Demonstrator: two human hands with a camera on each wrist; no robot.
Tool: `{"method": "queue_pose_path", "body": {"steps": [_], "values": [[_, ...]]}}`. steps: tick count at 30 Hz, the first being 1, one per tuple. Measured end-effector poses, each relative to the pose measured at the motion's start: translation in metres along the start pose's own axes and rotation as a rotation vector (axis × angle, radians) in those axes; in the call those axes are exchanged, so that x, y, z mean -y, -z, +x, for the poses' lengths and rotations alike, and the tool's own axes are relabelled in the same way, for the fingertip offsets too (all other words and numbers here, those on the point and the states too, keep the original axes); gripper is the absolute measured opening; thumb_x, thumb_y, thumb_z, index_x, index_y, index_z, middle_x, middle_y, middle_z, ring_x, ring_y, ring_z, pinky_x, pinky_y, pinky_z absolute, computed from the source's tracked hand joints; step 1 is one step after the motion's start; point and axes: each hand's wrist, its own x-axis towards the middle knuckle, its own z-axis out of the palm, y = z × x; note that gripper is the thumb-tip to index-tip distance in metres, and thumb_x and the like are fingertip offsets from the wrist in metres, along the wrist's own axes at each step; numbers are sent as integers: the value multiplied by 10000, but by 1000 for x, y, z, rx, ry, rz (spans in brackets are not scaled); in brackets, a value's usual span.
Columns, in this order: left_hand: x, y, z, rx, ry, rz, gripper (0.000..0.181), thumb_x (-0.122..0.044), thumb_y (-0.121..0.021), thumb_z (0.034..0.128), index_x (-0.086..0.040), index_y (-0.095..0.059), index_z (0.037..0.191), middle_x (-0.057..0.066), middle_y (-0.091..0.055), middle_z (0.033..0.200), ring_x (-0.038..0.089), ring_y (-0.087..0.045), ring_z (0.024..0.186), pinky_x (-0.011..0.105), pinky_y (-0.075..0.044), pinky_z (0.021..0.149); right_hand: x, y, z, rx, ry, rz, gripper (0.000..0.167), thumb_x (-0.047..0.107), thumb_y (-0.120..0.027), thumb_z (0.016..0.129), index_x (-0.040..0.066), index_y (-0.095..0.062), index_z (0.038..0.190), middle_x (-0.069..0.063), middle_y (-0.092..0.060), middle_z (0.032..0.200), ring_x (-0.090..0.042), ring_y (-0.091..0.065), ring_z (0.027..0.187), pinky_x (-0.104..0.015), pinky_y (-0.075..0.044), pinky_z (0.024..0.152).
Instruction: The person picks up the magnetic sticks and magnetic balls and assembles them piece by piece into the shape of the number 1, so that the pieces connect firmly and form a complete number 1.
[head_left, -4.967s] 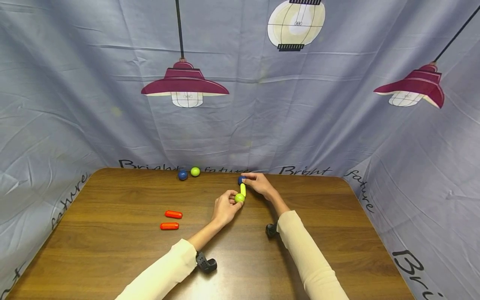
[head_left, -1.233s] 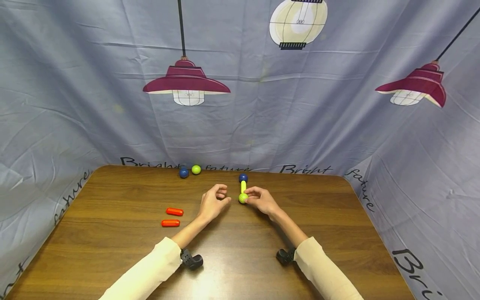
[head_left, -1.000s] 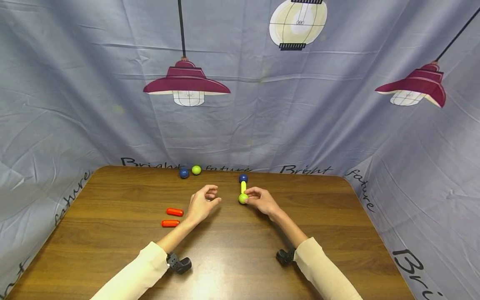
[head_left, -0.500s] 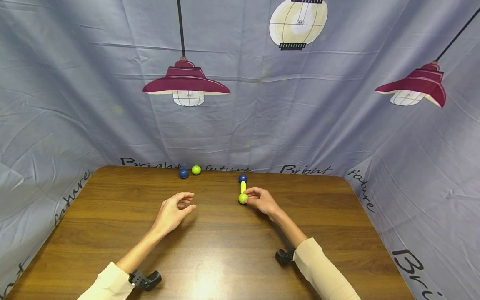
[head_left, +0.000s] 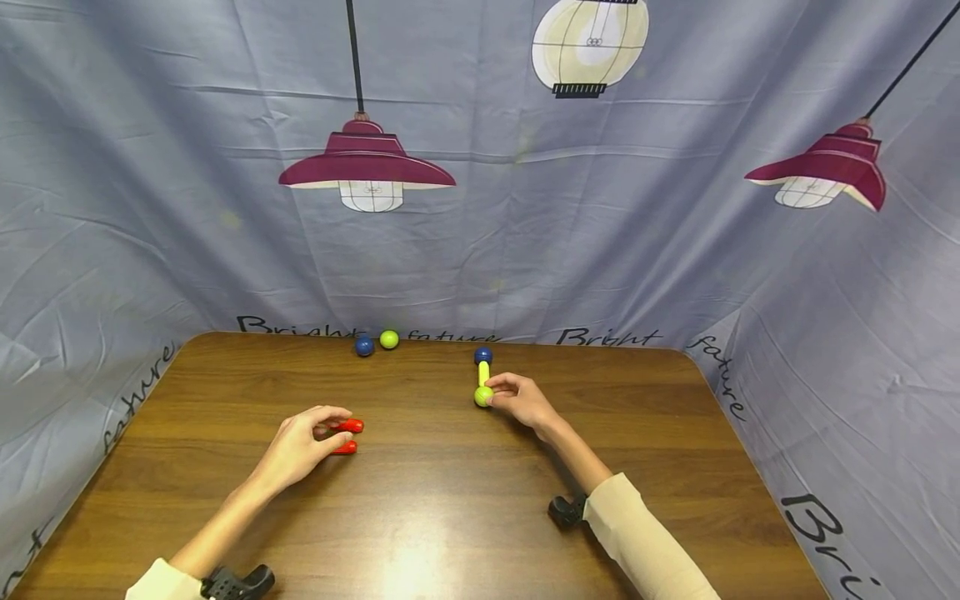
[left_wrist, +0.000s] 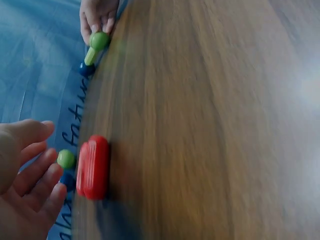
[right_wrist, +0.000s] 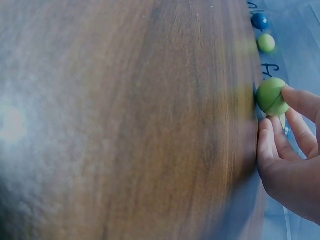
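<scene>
My right hand [head_left: 525, 404] pinches a lime-green ball [head_left: 483, 397] between thumb and fingers. A short yellow rod [head_left: 483, 374] runs from that ball to a dark blue ball [head_left: 483, 356] on its far side, all in one line on the table. Over two red ribbed rods, my left hand [head_left: 300, 446] hovers with fingers loosely bent. It covers part of the farther rod [head_left: 352, 426] and of the nearer rod [head_left: 346, 447]. In the left wrist view, a gap shows between the left fingers [left_wrist: 37, 177] and the red rods [left_wrist: 95, 167].
A second blue ball [head_left: 364, 346] and a second lime-green ball [head_left: 389, 339] lie side by side near the back edge of the wooden table [head_left: 465, 508]. Behind that edge hangs a grey-blue printed curtain [head_left: 465, 258].
Earlier, my left hand held the green ball and my right the blue one. Now the right holds the green ball, while the left has let go and moved left to the red rods.
</scene>
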Motion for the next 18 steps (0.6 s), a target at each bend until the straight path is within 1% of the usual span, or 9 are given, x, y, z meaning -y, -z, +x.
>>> {"method": "queue_pose_path", "body": {"steps": [3, 4, 5, 7, 10, 14, 18], "values": [[7, 2, -3, 40, -71, 42, 291, -104, -796, 855, -67, -717, 1133, 44, -711, 1091, 225, -694, 955, 432, -564, 814, 0, 0, 0, -3, 0, -6, 271, 23, -730, 892, -10, -674, 1155, -115, -696, 1069, -237, -651, 1007, -324, -552, 833], [9, 2, -4, 44, -100, 64, 284, -104, -807, 843, -81, -725, 1113, 23, -713, 1077, 222, -689, 960, 422, -562, 812, 0, 0, 0, -5, 0, -6, 268, 27, -737, 887, 0, -680, 1148, -96, -697, 1062, -227, -651, 1000, -315, -551, 828], [11, 3, -4, 45, -126, 86, 273, -106, -819, 830, -96, -732, 1089, 6, -711, 1060, 215, -684, 954, 405, -562, 797, 0, 0, 1, -3, 2, -5, 273, 29, -738, 887, -6, -677, 1151, -105, -695, 1073, -236, -650, 1007, -321, -551, 835], [14, 3, -5, 43, -155, 119, 264, -104, -836, 808, -108, -739, 1054, -2, -710, 1043, 227, -675, 968, 414, -552, 804, 0, 0, 1, 2, 6, -3, 276, 31, -736, 890, -14, -672, 1154, -110, -690, 1082, -239, -649, 1008, -324, -550, 836], [18, 2, -6, 49, -154, 150, 253, -101, -845, 792, -122, -738, 1021, -7, -709, 1016, 247, -665, 967, 448, -536, 811, 1, 0, 1, 2, 4, -3, 266, 23, -731, 889, -11, -674, 1146, -88, -690, 1063, -219, -651, 991, -309, -549, 826], [23, -1, -7, 72, -143, 186, 261, -100, -836, 800, -104, -734, 1040, 28, -703, 1030, 300, -654, 989, 488, -527, 822, 1, 1, 0, 3, 7, 4, 260, 10, -726, 885, -12, -676, 1139, -72, -691, 1037, -205, -652, 977, -297, -545, 822], [26, -3, -7, 75, -148, 211, 264, -90, -827, 809, -84, -736, 1056, 41, -699, 1039, 323, -649, 1000, 501, -526, 830, 1, 1, 0, 8, 1, 6, 264, 10, -725, 884, -9, -676, 1144, -76, -692, 1041, -205, -651, 983, -299, -546, 828]]}}
